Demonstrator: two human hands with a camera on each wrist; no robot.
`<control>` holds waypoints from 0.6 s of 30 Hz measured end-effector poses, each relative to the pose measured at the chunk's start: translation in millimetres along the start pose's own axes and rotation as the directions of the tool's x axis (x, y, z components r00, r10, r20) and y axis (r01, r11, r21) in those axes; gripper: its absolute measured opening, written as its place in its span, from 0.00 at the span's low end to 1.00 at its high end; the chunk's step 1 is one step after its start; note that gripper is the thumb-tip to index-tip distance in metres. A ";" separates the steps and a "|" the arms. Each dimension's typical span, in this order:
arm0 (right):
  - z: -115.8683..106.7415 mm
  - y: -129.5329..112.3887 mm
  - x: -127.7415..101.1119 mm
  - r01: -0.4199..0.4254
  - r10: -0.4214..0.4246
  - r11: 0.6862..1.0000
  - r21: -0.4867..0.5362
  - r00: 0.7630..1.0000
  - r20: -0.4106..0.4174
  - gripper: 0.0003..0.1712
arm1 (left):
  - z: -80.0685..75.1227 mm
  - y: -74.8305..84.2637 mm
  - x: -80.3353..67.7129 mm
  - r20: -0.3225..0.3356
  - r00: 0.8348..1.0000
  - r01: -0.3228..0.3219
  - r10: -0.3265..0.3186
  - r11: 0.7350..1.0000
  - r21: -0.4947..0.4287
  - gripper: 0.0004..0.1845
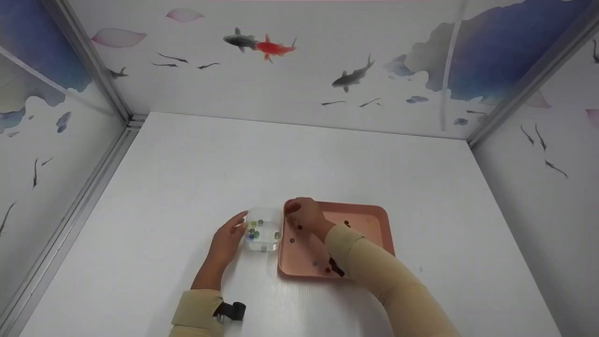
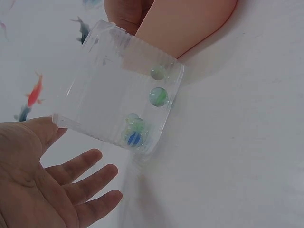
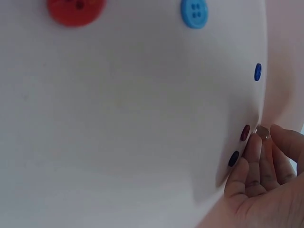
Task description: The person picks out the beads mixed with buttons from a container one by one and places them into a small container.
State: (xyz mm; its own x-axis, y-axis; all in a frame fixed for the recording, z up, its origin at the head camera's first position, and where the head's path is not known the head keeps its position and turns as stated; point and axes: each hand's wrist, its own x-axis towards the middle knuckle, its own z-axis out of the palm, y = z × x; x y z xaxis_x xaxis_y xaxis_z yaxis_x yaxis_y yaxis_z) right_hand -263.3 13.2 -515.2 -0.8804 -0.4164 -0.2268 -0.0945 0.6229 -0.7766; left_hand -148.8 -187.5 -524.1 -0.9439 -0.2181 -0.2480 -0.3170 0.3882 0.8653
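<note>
A clear plastic container [image 1: 265,214] stands left of the pink tray [image 1: 304,255]. Several glass marbles, one with a green swirl [image 2: 158,97] and one blue [image 2: 134,138], lie inside it. My left hand [image 1: 227,239] is at the container's left side, thumb side touching its rim while the other fingers spread loosely away. In the tray's far left corner, my right hand [image 1: 306,214] has its fingers curled. A clear marble [image 3: 262,132] is pinched between thumb and fingertips in the right wrist view. Close to those fingertips lie a dark red button [image 3: 245,133] and a black button [image 3: 233,159].
More buttons are scattered over the tray floor: a large red button [image 3: 76,10], a light blue button [image 3: 194,13] and a dark blue button [image 3: 258,72]. The white table [image 1: 196,154] is bounded by printed panels at the back and both sides.
</note>
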 end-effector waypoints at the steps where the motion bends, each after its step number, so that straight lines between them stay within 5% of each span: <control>1: 0.1 0.5 0.0 0.004 -0.004 1.000 -0.001 1.000 -0.001 0.13 | 0.3 -0.2 0.1 0.002 1.000 0.000 0.000 1.000 -0.003 0.24; 18: 4.9 0.1 0.4 -0.011 0.009 0.999 -0.053 0.999 -0.040 0.12 | 0.3 -0.8 0.8 0.005 1.000 -0.013 0.013 1.000 -0.025 0.24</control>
State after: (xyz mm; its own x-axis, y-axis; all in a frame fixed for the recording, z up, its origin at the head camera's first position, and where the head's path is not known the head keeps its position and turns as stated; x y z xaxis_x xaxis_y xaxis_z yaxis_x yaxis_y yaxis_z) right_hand -261.3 9.8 -518.3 -0.8993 -0.3838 -0.2097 -0.1093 0.6615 -0.7419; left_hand -149.4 -187.7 -525.2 -0.9486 -0.2080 -0.2386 -0.3020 0.3689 0.8790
